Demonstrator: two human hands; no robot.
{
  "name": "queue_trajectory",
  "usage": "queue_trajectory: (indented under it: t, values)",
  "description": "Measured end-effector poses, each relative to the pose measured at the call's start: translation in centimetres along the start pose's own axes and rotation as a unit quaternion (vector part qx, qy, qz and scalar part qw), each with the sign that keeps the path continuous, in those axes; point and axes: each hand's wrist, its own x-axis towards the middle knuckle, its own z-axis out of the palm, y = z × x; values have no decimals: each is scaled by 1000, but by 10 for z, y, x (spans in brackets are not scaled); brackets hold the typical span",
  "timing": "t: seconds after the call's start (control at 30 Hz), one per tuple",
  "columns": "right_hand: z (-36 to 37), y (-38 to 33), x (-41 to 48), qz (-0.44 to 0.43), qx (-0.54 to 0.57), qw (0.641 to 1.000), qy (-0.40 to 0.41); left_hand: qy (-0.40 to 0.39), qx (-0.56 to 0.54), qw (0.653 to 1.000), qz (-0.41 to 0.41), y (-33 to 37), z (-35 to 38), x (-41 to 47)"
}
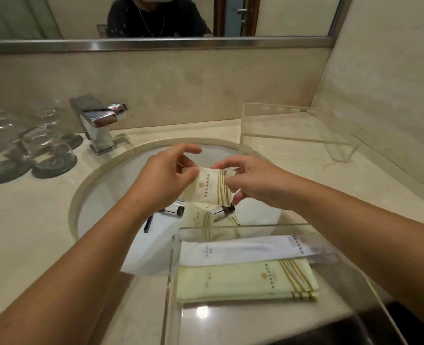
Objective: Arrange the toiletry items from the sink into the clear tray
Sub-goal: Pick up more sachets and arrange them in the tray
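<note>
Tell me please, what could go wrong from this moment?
1. Both hands, left hand and right hand, pinch the small packet above the sink; if one slips, it may fall back among the items there.
2. The clear tray stands at the counter's near edge, partly over the basin; a bump might tip it.

Both hands [198, 180] pinching cream packet [207, 186] (gold-striped) — above sink [101, 195]

Beige marble wall [181, 78] and counter [31, 220] under a steel-framed mirror [156, 16].
</note>
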Motion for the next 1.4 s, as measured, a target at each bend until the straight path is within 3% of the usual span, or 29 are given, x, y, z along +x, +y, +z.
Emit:
queue_trajectory:
  t: [0.23,0.4,0.53,0.67,0.8,0.97,1.23,1.4]
  values:
    - [7,-7,-10,7,-31,999,0,-31,1,999,-22,-6,-2,-15]
    - [5,-4,-15,5,-108,993,53,-41,-93,992,-80,-22,1,-10]
    - [-5,0,-18,-1,-128,988,91,-139,32,985,-99,-54,15,0]
    - [-10,4,-22,-5,-123,985,117,-267,142,952,-58,-68,39,6]
    - [-10,10,-23,-15,-103,987,120,-314,222,922,-48,-78,56,6]
    - [-5,15,-25,-31,-119,986,114,-303,274,912,-44,-87,61,3]
    - [-4,19,-31,-38,-137,984,106,-258,207,942,-52,-77,40,-3]
    - [-12,18,-42,-52,-134,979,143,-139,127,980,-60,-51,8,-10]
